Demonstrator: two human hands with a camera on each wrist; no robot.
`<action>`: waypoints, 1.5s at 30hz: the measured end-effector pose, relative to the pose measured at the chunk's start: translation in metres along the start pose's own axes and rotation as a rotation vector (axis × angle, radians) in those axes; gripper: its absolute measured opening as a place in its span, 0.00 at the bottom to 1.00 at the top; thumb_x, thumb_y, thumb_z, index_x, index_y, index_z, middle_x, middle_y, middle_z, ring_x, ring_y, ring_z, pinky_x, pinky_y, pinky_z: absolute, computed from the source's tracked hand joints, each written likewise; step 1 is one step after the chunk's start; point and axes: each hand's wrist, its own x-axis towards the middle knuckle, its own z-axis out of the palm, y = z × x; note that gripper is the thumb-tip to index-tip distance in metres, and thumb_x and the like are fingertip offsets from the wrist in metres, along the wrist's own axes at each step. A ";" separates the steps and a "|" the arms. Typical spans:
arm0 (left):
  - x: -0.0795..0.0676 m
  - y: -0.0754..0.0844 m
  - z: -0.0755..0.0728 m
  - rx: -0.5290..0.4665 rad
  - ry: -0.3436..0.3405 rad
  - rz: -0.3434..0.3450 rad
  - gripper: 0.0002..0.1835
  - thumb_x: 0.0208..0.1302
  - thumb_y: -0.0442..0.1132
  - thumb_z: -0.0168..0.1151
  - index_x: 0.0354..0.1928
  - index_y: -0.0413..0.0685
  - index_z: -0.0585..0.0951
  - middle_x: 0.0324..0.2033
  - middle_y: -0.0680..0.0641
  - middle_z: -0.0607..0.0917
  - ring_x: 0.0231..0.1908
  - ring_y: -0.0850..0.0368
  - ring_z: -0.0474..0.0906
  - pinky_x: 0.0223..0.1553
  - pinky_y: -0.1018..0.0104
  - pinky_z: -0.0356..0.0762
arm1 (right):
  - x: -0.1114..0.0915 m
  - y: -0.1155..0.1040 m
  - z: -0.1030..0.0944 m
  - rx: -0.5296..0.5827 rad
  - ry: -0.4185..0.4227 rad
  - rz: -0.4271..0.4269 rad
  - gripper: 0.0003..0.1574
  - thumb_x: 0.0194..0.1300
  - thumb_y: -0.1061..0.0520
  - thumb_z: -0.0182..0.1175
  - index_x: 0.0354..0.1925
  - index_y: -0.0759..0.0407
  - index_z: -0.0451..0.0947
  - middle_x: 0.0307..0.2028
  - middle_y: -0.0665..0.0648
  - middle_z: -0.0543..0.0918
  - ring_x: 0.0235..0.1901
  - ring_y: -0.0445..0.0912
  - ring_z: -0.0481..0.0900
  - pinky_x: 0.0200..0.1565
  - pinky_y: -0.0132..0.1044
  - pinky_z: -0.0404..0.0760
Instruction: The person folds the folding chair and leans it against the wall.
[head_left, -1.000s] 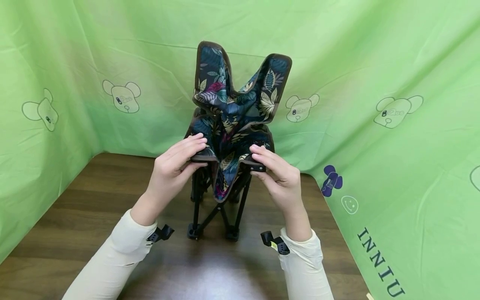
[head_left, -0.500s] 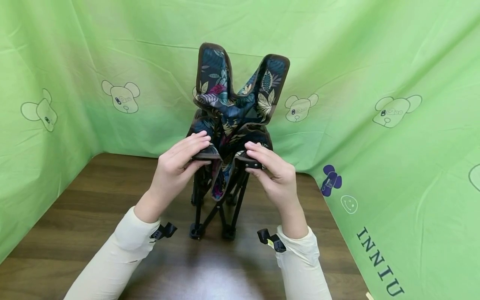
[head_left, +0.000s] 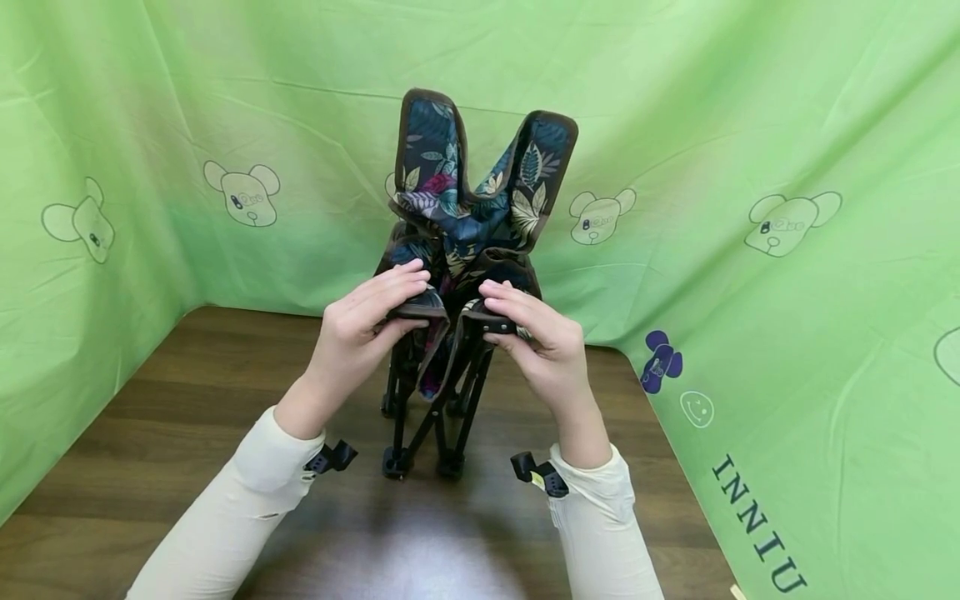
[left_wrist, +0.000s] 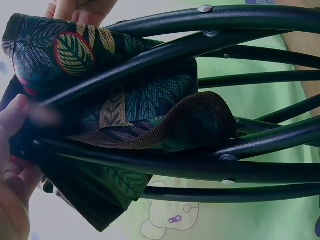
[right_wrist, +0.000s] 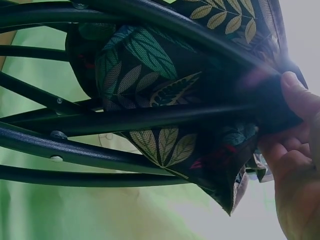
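On the table [head_left: 187, 400], a folding chair [head_left: 480, 225] stands upright and partly folded, squarely before the person, with the green curtain [head_left: 697, 108] behind it. The left hand [head_left: 356, 321] pinches the near left corner of the seat, its fingers on top and its thumb beneath; the right hand [head_left: 546, 333] pinches the near right corner likewise, a black end piece [head_left: 498, 326] with two rivets showing between fingers and thumb. Each hand is open no wider than the corner it grips. The two corners sit near each other, apart, and the seat fabric [head_left: 431, 385] hangs in a fold between them. Above, the leaf-printed, brown-edged backrest [head_left: 543, 158] bends into a V. Below, dark tube legs [left_wrist: 270, 170] cross, riveted together, down to black feet [head_left: 396, 463]. Pale sleeves [head_left: 225, 508] cover both forearms, a black mount [head_left: 330, 458] at each wrist.
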 end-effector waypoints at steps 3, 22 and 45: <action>0.000 -0.002 0.001 -0.038 -0.005 -0.012 0.27 0.51 0.22 0.76 0.56 0.36 0.85 0.57 0.36 0.85 0.63 0.43 0.80 0.66 0.56 0.75 | 0.000 0.003 0.000 0.036 -0.004 -0.004 0.30 0.46 0.83 0.71 0.51 0.73 0.84 0.55 0.71 0.84 0.61 0.60 0.81 0.67 0.58 0.73; 0.004 -0.015 0.014 -0.251 -0.008 -0.072 0.26 0.48 0.17 0.74 0.54 0.29 0.84 0.59 0.33 0.83 0.64 0.43 0.78 0.66 0.52 0.75 | 0.006 0.019 0.002 0.272 -0.010 0.038 0.24 0.53 0.75 0.72 0.51 0.79 0.82 0.55 0.73 0.83 0.61 0.62 0.81 0.68 0.62 0.70; 0.011 -0.013 0.016 -0.215 -0.068 -0.110 0.27 0.50 0.20 0.75 0.56 0.31 0.84 0.61 0.39 0.83 0.66 0.46 0.77 0.68 0.55 0.74 | 0.005 0.021 -0.002 0.223 -0.026 0.054 0.25 0.54 0.76 0.71 0.52 0.77 0.81 0.57 0.71 0.83 0.65 0.66 0.75 0.69 0.59 0.70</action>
